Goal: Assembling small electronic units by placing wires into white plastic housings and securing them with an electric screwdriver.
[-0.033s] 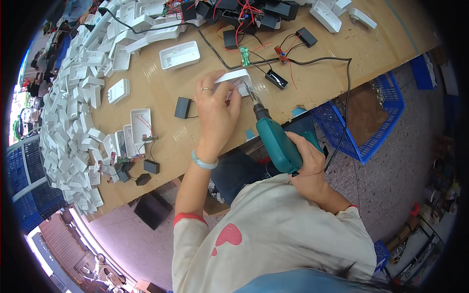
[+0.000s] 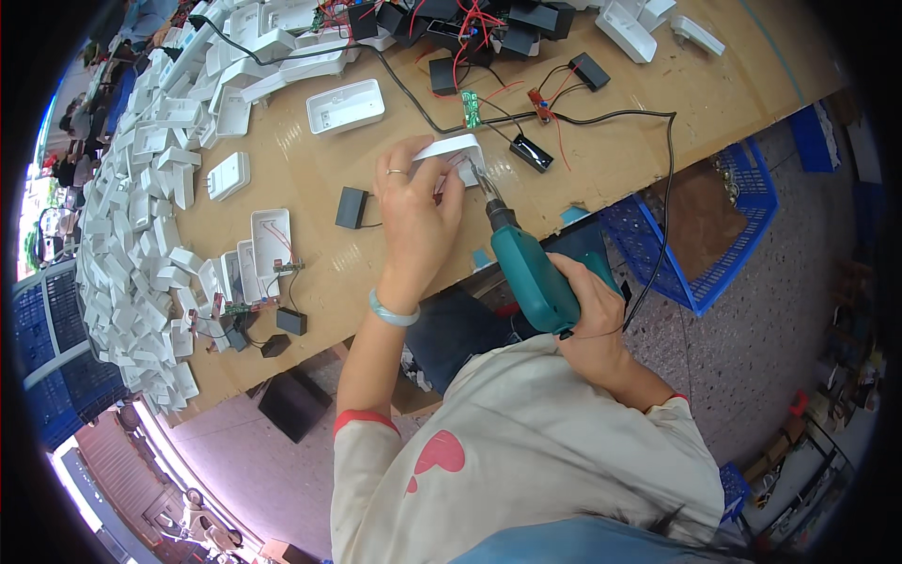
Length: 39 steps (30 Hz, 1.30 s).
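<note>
My left hand (image 2: 413, 202) grips a small white plastic case (image 2: 453, 146) near the table's front edge, fingers bent over its side. Thin red wires show inside the case. In my right hand (image 2: 594, 305) is a teal soldering gun (image 2: 534, 277), its handle wrapped by the fingers. Its narrow metal tip reaches into the case's right end; the exact contact point is too small to make out. Beside my left hand lies a black box (image 2: 351, 207) with a dark lead running under that hand. An open white case (image 2: 346, 106) rests farther back.
White cases (image 2: 141, 226) are heaped on the left. Black boxes with red wires (image 2: 460, 23) pile at the back. Green (image 2: 471, 109) and red (image 2: 539, 105) circuit boards lie beyond my hands. A black cord (image 2: 601, 117) crosses the table. A blue basket (image 2: 700, 301) stands at right.
</note>
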Tool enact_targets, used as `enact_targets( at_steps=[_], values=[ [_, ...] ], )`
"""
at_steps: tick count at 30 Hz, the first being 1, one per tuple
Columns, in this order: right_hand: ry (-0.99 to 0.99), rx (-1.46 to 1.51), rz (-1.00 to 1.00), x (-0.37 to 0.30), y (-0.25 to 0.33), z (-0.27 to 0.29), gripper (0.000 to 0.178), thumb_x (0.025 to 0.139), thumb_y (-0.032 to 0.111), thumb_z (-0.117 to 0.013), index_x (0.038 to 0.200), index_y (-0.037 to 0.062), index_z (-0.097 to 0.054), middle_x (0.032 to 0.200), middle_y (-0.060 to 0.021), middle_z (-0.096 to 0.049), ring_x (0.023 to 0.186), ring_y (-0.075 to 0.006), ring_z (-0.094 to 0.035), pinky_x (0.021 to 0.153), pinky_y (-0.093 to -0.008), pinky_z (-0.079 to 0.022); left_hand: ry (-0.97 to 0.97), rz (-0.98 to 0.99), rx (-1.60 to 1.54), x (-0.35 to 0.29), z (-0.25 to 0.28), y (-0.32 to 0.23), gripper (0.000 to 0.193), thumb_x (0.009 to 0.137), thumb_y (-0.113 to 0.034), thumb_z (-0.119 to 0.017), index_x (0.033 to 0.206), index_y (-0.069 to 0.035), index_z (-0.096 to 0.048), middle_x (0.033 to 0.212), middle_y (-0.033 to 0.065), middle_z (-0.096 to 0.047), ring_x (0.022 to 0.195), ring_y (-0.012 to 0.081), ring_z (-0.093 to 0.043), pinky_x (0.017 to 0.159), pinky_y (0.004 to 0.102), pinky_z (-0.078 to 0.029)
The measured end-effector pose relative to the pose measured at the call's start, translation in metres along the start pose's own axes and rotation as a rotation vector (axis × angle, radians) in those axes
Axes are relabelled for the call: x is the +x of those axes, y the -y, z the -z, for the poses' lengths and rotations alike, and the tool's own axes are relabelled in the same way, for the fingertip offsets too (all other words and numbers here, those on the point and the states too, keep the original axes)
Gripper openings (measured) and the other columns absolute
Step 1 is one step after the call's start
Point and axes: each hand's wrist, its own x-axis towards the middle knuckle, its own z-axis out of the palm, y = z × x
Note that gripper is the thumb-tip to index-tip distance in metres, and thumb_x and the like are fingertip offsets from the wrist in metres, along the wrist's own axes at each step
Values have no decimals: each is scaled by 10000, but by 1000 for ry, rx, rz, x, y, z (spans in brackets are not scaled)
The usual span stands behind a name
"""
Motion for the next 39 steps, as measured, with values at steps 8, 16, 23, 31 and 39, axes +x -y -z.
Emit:
enact_targets(
  at_steps=[8, 16, 23, 31, 39],
  values=[
    [15, 2, 11, -1, -5, -1, 591, 734, -34, -753, 1303, 13, -602, 1077, -180, -700, 913, -375, -702, 781, -400, -554, -5, -10, 7, 1, -2, -1, 91, 799, -44, -758, 868, -19, -705, 1191, 133, -651, 1087, 355, -593, 932, 458, -474],
    [-33, 96, 53, -7, 4, 22, 494, 801, -30, -766, 1272, -25, -618, 1068, -169, -705, 908, -279, -729, 799, -334, -557, 4, 20, -39, 2, -4, 1, 94, 831, -32, -752, 884, -14, -677, 1191, 142, -649, 1064, 359, -579, 921, 460, -474],
    [-98, 101, -20, -12, -1, 21, 429, 831, -79, -761, 1235, -26, -627, 1015, -130, -710, 863, -203, -718, 768, -296, -552, -19, 25, 77, -6, -18, -2, 117, 854, -60, -730, 941, -26, -660, 1215, 136, -628, 1100, 363, -549, 949, 481, -439],
    [14, 126, -27, -11, 1, 21, 464, 822, -36, -740, 1264, -21, -600, 1019, -163, -695, 871, -270, -725, 779, -321, -549, -27, -3, 131, -6, -19, -3, 132, 863, -70, -727, 965, -29, -654, 1214, 138, -629, 1097, 364, -549, 951, 486, -440],
    [26, 123, -79, -9, -2, 15, 476, 821, -53, -707, 1281, -8, -592, 1047, -166, -688, 892, -276, -721, 791, -332, -545, -30, -10, 146, -7, -18, -4, 140, 874, -79, -724, 985, -34, -653, 1212, 135, -630, 1102, 361, -549, 953, 489, -438]
  ],
)
